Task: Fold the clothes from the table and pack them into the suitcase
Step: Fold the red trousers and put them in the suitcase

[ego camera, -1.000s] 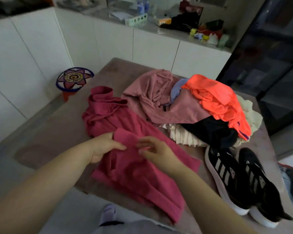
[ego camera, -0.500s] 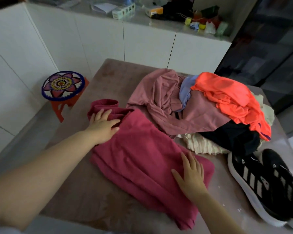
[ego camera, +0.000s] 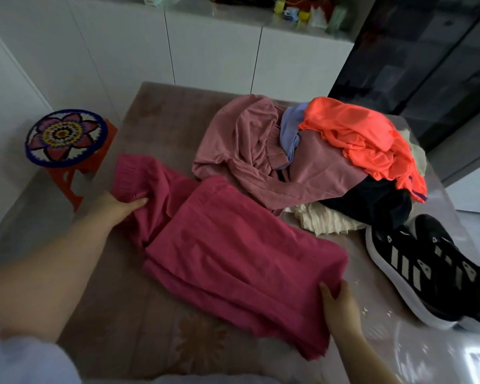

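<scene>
Fingers (ego camera: 139, 202) of the left hand (ego camera: 119, 212) gripped the bunched end of the red garment (ego camera: 233, 245), while the right hand (ego camera: 341, 306) pinched the opposite edge, thumb on top. Under everything lay the desk (ego camera: 155, 314). The pile (ego camera: 302, 167) of unfolded clothes sat at its far right, touching the garment's far edge. The garment lay at the near middle, seemingly doubled lengthwise, its left end rumpled. Black shoes (ego camera: 438, 273) stood just right of it, and a stool (ego camera: 64, 137) stood off the desk's left side. No suitcase showed. The fold looked half made. To finish it well, the left hand should probably draw the bunched end taut and flat, then bring it across to the right hand's edge, with borders matched and creases smoothed.
</scene>
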The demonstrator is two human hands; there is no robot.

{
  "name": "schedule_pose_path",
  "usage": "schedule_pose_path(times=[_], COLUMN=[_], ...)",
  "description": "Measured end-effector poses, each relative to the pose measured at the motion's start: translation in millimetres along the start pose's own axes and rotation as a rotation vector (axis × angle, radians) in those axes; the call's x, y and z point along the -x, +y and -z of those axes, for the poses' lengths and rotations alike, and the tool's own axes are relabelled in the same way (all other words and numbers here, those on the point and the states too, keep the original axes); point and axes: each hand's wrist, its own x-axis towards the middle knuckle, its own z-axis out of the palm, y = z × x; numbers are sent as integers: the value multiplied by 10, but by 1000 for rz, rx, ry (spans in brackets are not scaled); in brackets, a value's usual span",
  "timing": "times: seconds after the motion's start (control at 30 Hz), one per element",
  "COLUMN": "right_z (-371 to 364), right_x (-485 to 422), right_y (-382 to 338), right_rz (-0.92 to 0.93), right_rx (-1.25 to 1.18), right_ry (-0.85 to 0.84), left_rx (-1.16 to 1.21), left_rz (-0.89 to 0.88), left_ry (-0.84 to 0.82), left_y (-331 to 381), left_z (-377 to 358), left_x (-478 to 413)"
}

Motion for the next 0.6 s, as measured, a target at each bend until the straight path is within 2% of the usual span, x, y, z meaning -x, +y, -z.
schedule_pose_path(times=[0.13, 0.2, 0.3, 0.4, 0.47, 0.53, 0.6], right_z=[159, 403, 814, 956, 911, 847, 805], right_x=[-112, -229, -364, -390, -342, -260, -160], right_y=[-106, -108, 3, 193, 302, 359, 402], right_rz=[118, 182, 237, 247, 223, 167, 95], right_rx=[-5, 60, 209, 295, 269, 154, 31], right_ry=[116, 187, 196, 165, 138, 128, 101], left_rx=[323, 371, 246, 0, -212, -415, -466], left_rz=[-7, 9, -35, -80, -62, -107, -376], left_ry=[-61, -120, -178, -203, -127, 102, 258], left_y=[-93, -134, -235, -343, -367, -310, -179], left_z=[53, 132, 200, 156, 30, -118, -277], left_x=[54, 118, 267, 457, 589, 807, 1130])
